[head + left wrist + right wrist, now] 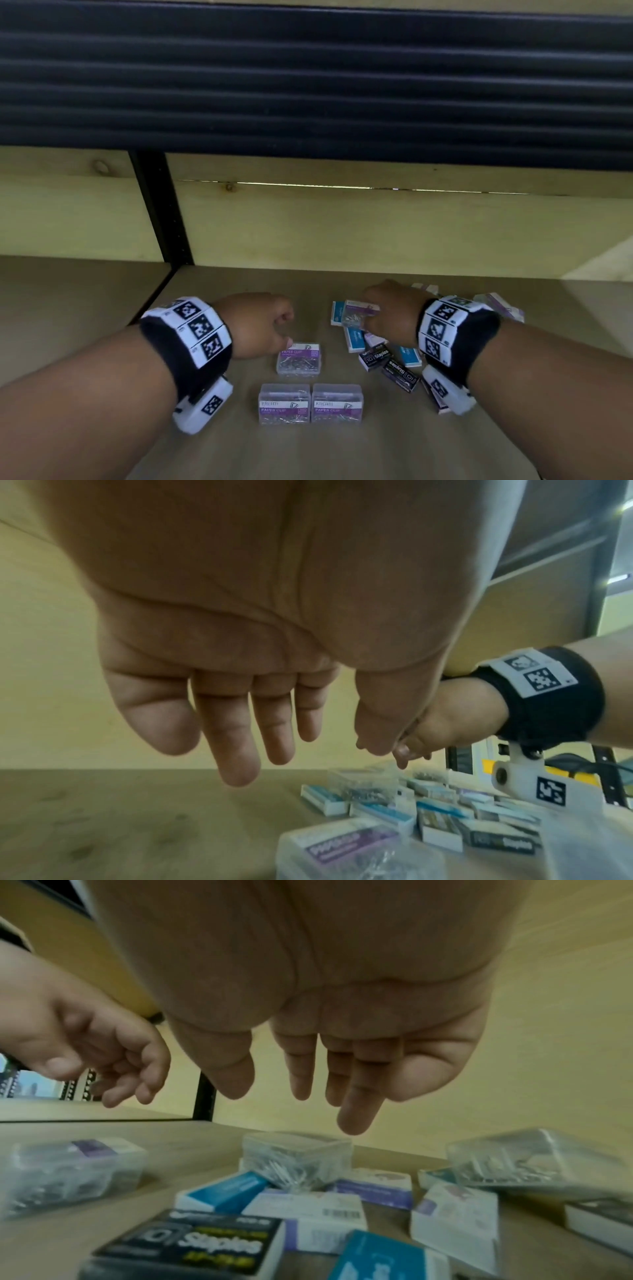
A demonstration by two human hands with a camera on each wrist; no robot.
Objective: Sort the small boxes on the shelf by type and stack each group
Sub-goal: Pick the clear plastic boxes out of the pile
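Three clear paper clip boxes lie on the shelf (219, 455): one (299, 359) just below my left hand (274, 318), and a pair side by side (284, 404) (337, 404) nearer me. My left hand (291, 750) hangs relaxed and holds nothing. At the right lies a mixed heap: blue boxes (354, 337), black staples boxes (375, 358) and white-purple boxes (503, 305). My right hand (383, 305) hovers over a clear paper clip box (359, 310) on top of the heap. Its fingers (356, 1118) point down just above that box (294, 1153) without touching it.
A black upright post (161, 209) divides the shelf at the back left. A wooden back panel (376, 226) closes the rear, and a dark ribbed surface (308, 85) hangs overhead. Another clear box (507, 1161) leans at the heap's right side.
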